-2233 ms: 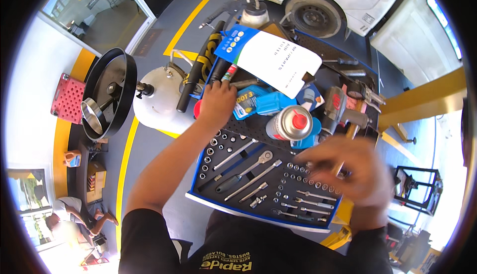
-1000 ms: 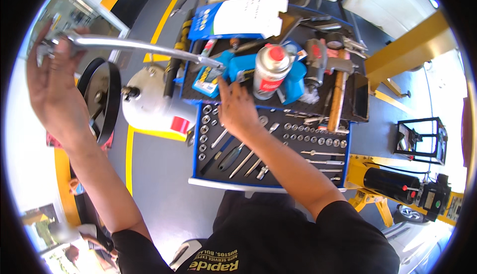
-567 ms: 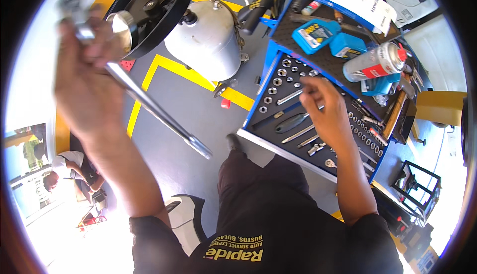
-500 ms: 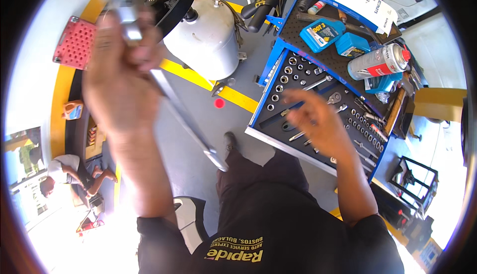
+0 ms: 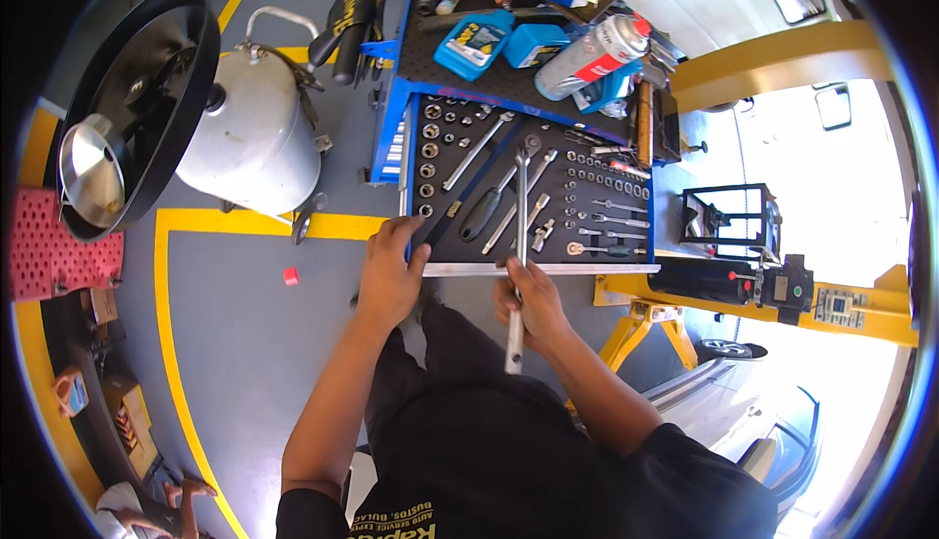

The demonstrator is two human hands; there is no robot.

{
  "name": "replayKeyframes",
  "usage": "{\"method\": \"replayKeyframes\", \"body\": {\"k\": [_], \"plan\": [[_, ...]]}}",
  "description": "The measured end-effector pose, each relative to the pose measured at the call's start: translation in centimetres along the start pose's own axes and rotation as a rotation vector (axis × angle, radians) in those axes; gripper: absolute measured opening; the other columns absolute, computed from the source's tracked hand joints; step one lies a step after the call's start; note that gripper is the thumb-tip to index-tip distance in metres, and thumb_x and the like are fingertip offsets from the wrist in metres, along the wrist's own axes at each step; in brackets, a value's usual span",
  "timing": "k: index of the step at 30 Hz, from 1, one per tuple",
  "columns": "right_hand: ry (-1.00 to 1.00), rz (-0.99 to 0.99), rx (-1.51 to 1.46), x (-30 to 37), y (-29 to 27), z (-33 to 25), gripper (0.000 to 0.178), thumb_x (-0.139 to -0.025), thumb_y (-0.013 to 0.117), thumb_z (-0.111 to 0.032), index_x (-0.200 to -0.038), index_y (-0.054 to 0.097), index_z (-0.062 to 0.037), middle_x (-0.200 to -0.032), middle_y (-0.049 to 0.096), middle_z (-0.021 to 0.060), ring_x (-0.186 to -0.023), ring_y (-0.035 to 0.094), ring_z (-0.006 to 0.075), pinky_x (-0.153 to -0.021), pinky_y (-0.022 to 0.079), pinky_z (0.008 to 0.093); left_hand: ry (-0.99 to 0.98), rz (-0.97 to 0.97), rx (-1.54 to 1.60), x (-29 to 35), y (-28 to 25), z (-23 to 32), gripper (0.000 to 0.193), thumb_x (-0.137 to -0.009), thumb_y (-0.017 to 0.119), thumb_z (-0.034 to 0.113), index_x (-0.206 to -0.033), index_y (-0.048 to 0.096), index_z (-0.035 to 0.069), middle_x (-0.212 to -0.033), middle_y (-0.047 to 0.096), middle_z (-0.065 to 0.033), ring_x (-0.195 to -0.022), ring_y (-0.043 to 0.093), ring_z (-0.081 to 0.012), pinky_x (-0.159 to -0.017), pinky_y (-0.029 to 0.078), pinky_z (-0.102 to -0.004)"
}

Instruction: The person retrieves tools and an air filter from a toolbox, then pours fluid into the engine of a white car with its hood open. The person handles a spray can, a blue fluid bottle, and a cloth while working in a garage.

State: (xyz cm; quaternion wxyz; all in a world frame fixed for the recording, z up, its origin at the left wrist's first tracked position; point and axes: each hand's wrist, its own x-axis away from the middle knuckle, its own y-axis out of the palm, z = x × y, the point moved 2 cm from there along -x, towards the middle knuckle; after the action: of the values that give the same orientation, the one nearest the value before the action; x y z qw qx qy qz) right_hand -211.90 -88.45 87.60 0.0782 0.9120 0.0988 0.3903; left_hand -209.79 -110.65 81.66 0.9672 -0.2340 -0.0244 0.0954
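Observation:
My right hand is closed around a long silver bar-shaped wrench. Its lower end sticks out below my fist, and its upper part reaches over the open tool drawer. At the drawer's front left corner is my left hand, fingers stretched and thumb apart, holding nothing I can see. Below the bar's upper end, a ratchet with a black handle lies in the dark tray. Silver wrenches lie around it. Sockets line the left side, with smaller sockets at the right.
Blue bottles and a spray can stand on the cart top. To the left are a silver tank and a black round pan. A yellow lift leg stands right. A person is at lower left.
The silver bar has passed from my left hand to my right. My left hand has come down to the drawer's corner. My view has turned toward the drawer.

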Motion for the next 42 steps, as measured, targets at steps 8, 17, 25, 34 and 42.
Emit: {"method": "replayKeyframes", "body": {"k": [8,17,25,34,42], "plan": [[-0.227,0.082,-0.167,-11.1,1.7,-3.2,0.029,-0.111,0.047,-0.037,-0.107,0.050,-0.0086,-0.063,0.042,-0.0006,-0.050,0.036,0.0108,-0.049,0.031,0.0281,0.081,-0.044,-0.254,2.4,3.3,0.2,0.031,-0.095,0.066,0.013,-0.124,0.069,0.003,-0.135,0.060,-0.0070,-0.134,0.047,-0.0362,-0.114,0.041,-0.0461],[-0.138,0.177,-0.171,-13.7,2.7,-3.3,0.032,-0.112,0.040,-0.039,-0.105,0.048,-0.0087,-0.070,0.053,0.0046,-0.059,0.052,0.0160,-0.056,0.044,0.0321,-0.124,-0.156,-0.120,0.4,2.1,1.6,0.036,-0.093,0.065,0.007,-0.129,0.066,0.004,-0.136,0.062,-0.0114,-0.136,0.048,-0.0371,-0.114,0.038,-0.0463],[-0.109,0.087,-0.218,-13.2,3.2,-4.1,0.038,-0.113,0.038,-0.043,-0.098,0.047,-0.0099,-0.072,0.055,0.0057,-0.058,0.054,0.0151,-0.052,0.044,0.0300,-0.131,-0.140,-0.213,-2.8,1.3,4.7,0.041,-0.103,0.058,0.028,-0.137,0.061,0.006,-0.117,0.072,-0.0121,-0.124,0.058,-0.0309,-0.103,0.043,-0.0416],[0.105,0.057,-0.135,-11.8,2.8,-5.1,0.038,-0.112,0.039,-0.043,-0.099,0.047,-0.0090,-0.072,0.062,0.0072,-0.054,0.052,0.0128,-0.051,0.043,0.0280,-0.646,-0.231,0.514,-2.6,0.4,7.9,0.039,-0.105,0.062,0.021,-0.135,0.061,-0.003,-0.093,0.068,-0.0050,-0.074,0.060,-0.0087,-0.066,0.049,-0.0241],[-0.248,-0.150,0.659,-15.7,-4.2,-5.5,0.030,-0.102,0.062,-0.029,-0.103,0.059,0.0013,-0.089,0.072,0.0177,-0.076,0.074,0.0333,-0.068,0.058,0.0436,-0.479,-0.200,-0.028,-3.6,3.2,4.4,0.032,-0.101,0.060,0.002,-0.132,0.066,0.005,-0.109,0.058,-0.0111,-0.081,0.065,-0.0203,-0.071,0.056,-0.0356]]}}
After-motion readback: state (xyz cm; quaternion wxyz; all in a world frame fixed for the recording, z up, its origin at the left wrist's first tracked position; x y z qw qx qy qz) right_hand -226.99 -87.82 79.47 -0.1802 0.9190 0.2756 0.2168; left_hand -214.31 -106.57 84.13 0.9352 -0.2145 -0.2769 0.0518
